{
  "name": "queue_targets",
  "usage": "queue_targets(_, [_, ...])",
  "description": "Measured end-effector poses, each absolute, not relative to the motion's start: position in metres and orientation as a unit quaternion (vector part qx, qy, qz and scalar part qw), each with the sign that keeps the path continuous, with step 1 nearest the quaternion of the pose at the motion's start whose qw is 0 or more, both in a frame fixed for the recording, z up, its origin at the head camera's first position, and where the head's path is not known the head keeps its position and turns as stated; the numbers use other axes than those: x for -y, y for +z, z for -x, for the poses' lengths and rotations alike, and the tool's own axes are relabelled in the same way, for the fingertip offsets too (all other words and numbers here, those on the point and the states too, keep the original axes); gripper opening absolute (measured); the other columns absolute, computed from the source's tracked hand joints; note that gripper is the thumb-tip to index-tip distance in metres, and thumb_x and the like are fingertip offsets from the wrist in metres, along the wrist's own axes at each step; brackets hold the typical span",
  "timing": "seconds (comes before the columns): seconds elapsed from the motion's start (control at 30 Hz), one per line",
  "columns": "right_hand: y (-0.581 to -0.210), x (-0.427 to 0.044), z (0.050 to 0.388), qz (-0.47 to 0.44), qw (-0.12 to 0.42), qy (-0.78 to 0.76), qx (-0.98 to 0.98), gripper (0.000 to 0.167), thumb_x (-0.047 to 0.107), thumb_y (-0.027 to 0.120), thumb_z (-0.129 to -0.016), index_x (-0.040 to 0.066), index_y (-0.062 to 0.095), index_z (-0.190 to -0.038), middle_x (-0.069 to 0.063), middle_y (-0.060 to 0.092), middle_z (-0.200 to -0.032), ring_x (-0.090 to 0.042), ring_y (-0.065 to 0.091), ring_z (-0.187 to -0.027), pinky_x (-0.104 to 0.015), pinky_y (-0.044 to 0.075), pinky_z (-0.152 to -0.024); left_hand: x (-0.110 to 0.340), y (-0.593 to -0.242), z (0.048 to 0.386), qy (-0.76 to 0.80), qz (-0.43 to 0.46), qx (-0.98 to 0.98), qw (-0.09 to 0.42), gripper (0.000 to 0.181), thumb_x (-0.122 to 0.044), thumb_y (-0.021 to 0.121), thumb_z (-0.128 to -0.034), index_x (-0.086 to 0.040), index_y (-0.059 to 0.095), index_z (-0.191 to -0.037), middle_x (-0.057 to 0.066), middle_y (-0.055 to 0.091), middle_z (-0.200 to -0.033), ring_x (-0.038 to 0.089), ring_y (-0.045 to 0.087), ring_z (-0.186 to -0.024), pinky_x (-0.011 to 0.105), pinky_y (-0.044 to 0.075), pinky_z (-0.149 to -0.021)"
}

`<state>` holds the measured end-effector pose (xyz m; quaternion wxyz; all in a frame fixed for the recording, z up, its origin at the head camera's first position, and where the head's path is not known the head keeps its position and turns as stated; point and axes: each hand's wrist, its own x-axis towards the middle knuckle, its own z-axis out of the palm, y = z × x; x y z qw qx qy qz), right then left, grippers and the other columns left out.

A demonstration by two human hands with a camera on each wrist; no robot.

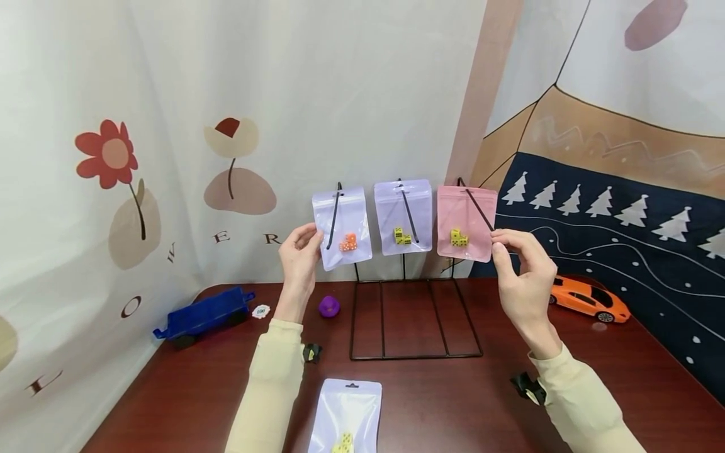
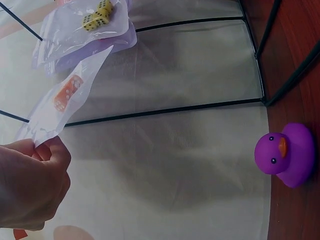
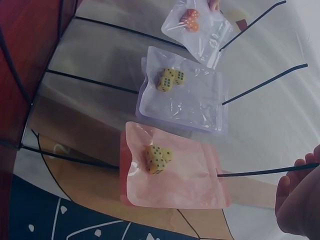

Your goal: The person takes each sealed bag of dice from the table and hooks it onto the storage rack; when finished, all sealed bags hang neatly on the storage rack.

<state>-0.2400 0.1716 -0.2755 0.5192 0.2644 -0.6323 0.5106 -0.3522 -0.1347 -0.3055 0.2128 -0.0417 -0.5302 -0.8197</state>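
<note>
My left hand pinches the lower left edge of a lilac zip bag with orange dice, tilted on the left hook of a black wire rack. On the middle hook hangs a lilac bag with yellow dice; another lilac bag shows behind it in the wrist views. A pink bag with yellow dice hangs on the right hook. My right hand pinches that hook's front end with thumb and fingers, beside the pink bag.
Another lilac bag with yellow dice lies on the table at the front. A blue toy trailer, a small white tag and a purple rubber duck are left of the rack. An orange toy car stands at right.
</note>
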Motion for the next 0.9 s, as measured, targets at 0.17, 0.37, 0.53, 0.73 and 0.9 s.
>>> queue_targets(0.17, [-0.2742, -0.1718, 0.2393, -0.263, 0.52, 0.511, 0.632, 0.008, -0.017, 0.053, -0.084, -0.022, 0.057, -0.087, -0.035, 0.057, -0.093, -0.024, 0.059, -0.095, -0.028, 0.047, -0.09, 0.1341, -0.3038, 0.3521, -0.815, 0.045, 0.534, 0.219, 0.023, 0.007, 0.062, -0.0879, 0.008, 0.06, -0.111, 0.008, 0.062, -0.093, 0.016, 0.059, -0.08, 0.023, 0.052, -0.063])
queue_targets(0.37, [-0.2749, -0.1718, 0.2383, -0.26, 0.514, 0.513, 0.636, 0.008, -0.017, 0.053, -0.084, -0.022, 0.058, -0.088, -0.034, 0.057, -0.094, -0.023, 0.059, -0.096, -0.028, 0.047, -0.09, 0.1348, -0.306, 0.352, -0.813, 0.038, 0.534, 0.228, 0.024, 0.007, 0.062, -0.0877, 0.009, 0.06, -0.111, 0.008, 0.063, -0.092, 0.015, 0.058, -0.079, 0.023, 0.051, -0.061])
queue_targets(0.53, [-0.2752, -0.1713, 0.2387, -0.263, 0.512, 0.515, 0.635, 0.008, -0.017, 0.053, -0.084, -0.022, 0.058, -0.087, -0.035, 0.057, -0.094, -0.024, 0.059, -0.095, -0.028, 0.047, -0.09, 0.1362, -0.3083, 0.3525, -0.812, 0.033, 0.535, 0.232, 0.024, 0.007, 0.063, -0.0871, 0.008, 0.061, -0.111, 0.008, 0.063, -0.092, 0.014, 0.059, -0.079, 0.024, 0.051, -0.062])
queue_targets(0.73, [-0.2745, -0.1718, 0.239, -0.261, 0.515, 0.512, 0.636, 0.009, -0.016, 0.053, -0.084, -0.022, 0.058, -0.087, -0.034, 0.057, -0.094, -0.024, 0.059, -0.095, -0.028, 0.047, -0.091, 0.1375, -0.3087, 0.3542, -0.811, 0.037, 0.531, 0.242, 0.025, 0.007, 0.065, -0.0857, 0.009, 0.061, -0.11, 0.007, 0.063, -0.09, 0.013, 0.059, -0.078, 0.023, 0.051, -0.062])
queue_targets(0.9, [-0.2753, -0.1719, 0.2392, -0.261, 0.515, 0.514, 0.634, 0.008, -0.017, 0.052, -0.084, -0.023, 0.057, -0.087, -0.034, 0.057, -0.094, -0.024, 0.059, -0.095, -0.028, 0.047, -0.09, 0.1403, -0.3102, 0.3554, -0.806, 0.037, 0.532, 0.257, 0.027, 0.007, 0.067, -0.0839, 0.01, 0.061, -0.11, 0.005, 0.065, -0.087, 0.011, 0.059, -0.076, 0.022, 0.05, -0.063])
